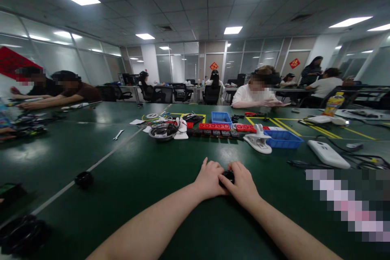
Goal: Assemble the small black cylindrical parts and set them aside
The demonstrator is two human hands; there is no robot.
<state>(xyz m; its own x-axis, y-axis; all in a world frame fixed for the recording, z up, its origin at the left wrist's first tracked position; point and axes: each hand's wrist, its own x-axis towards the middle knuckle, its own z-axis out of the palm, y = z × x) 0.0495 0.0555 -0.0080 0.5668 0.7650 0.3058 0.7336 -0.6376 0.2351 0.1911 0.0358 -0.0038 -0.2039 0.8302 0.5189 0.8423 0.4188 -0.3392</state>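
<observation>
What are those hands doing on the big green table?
The person's right hand curls around a small black thing, partly hidden by fingers, on the green table. The left hand is close beside it. A black bundle lies off to the left; blue trays sit farther back.

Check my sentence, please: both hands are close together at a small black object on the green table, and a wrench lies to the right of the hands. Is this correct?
Not quite: the wrench lies to the left of the hands, as the head view shows. Both the left hand and right hand are indeed close together at the small black object on the green table.
</observation>
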